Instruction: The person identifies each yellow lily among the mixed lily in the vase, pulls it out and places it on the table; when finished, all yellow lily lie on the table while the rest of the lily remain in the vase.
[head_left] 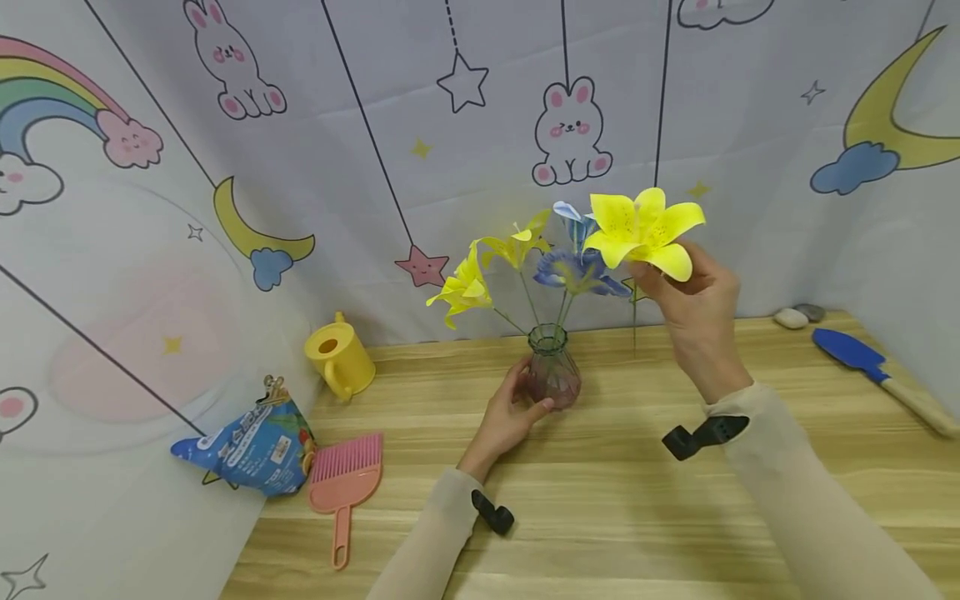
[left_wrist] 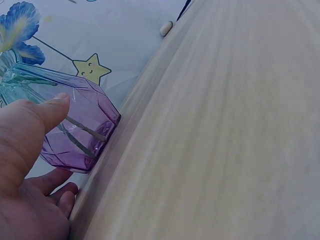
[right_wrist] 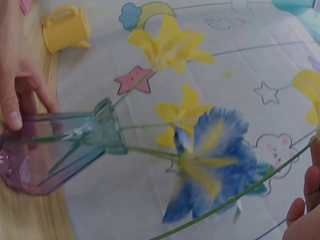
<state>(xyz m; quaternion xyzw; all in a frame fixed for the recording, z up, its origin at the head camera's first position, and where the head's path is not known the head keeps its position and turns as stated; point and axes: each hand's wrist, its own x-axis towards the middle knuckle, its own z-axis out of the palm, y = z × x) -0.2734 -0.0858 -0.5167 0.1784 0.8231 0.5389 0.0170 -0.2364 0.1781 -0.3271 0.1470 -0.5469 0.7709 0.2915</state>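
Note:
My left hand (head_left: 504, 423) holds the glass vase (head_left: 553, 382) low on its body, thumb on the near side and fingers around the far side. The vase stands upright on the table, green at the neck and purple at the base. In it are two yellow lilies (head_left: 467, 287) leaning left and a blue iris (right_wrist: 220, 150) with yellow streaks. My right hand (head_left: 707, 321) pinches another yellow lily (head_left: 645, 232) just under its bloom, raised to the right of the vase. Its long green stem (right_wrist: 272, 173) hangs down, crossing in front of the iris in the right wrist view.
At the left stand a yellow watering can (head_left: 341, 358), a blue bag (head_left: 262, 450) closed with a clip, and a pink dustpan with a brush (head_left: 347, 483). A blue trowel (head_left: 851, 354) and stones (head_left: 791, 317) lie at the right. A printed curtain (head_left: 480, 158) hangs behind.

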